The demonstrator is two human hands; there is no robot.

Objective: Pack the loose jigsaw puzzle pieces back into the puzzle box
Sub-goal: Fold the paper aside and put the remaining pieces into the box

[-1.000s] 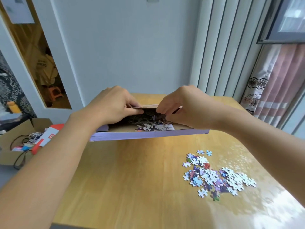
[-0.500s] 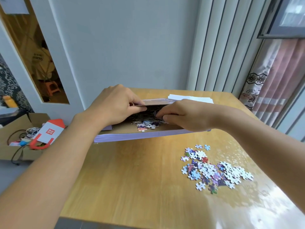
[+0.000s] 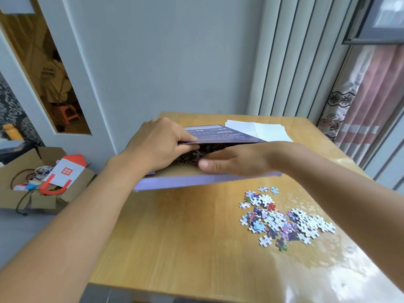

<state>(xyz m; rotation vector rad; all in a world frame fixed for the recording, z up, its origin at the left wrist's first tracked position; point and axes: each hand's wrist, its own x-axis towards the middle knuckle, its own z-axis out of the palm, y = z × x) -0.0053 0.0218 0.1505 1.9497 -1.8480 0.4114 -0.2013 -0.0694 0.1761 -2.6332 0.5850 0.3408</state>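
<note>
Loading step, by the look of it: the flat lilac cardboard puzzle box (image 3: 196, 182) sits at the far middle of the glossy pale wooden table (image 3: 175, 237), its printed purple lid flap (image 3: 220, 135) lifted at the far side. Left hand (image 3: 156, 147) pinches the flap's left edge, thumb under and fingers curled over, holding the mouth open. Right hand (image 3: 236, 162) lies across the opening, fingers straight and together, apparently pressing on the dark pieces inside; whether it holds any cannot be told. A loose heap of small die-cut jigsaw pieces (image 3: 284, 217), white, blue and purple (some face down), lies on the table near and right of the box, well apart from it. Next move likely calls for gathering that heap and sliding it into the narrow gap while the flap stays lifted; thin card pieces scatter easily on a slick surface. White folded paper sheet (image 3: 258, 129) lies beyond the box.
</note>
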